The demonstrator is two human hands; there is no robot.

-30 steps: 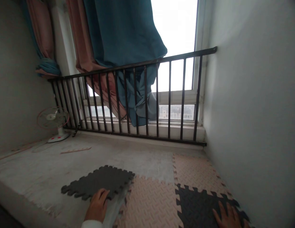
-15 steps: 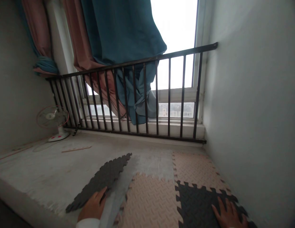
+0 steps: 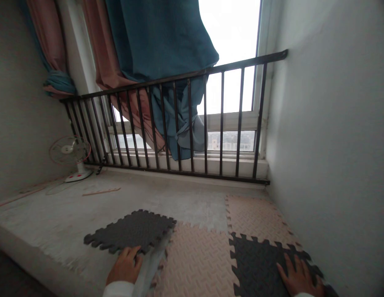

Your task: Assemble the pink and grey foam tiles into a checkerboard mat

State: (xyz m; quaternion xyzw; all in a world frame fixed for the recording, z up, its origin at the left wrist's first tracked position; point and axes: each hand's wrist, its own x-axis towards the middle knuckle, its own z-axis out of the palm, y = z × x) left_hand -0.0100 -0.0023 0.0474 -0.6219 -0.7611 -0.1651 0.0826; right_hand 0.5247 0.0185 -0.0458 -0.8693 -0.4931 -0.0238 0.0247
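My left hand [image 3: 126, 264] grips the near edge of a dark grey foam mat tile [image 3: 133, 229] with puzzle-cut edges. The tile is tilted over the bare concrete, its right corner close to a beige foam tile [image 3: 196, 260]. I cannot tell whether it touches the floor. My right hand [image 3: 298, 274] lies flat with fingers spread on another dark grey foam tile [image 3: 253, 262]. That tile lies between the beige one and the right wall, against a second beige tile [image 3: 253, 212] farther back.
A black metal railing [image 3: 167, 170] runs in front of the window, with a blue and pink curtain [image 3: 161, 41] hanging over it. A small fan [image 3: 78, 171] stands at the far left. A thin strip [image 3: 101, 192] lies on the concrete floor [image 3: 55, 210]. A wall [image 3: 330, 144] rises on the right.
The tile in my left hand has swung from a steep slant to a flatter angle, showing more of its surface. My left hand moved slightly right; my right hand stays on its tile.
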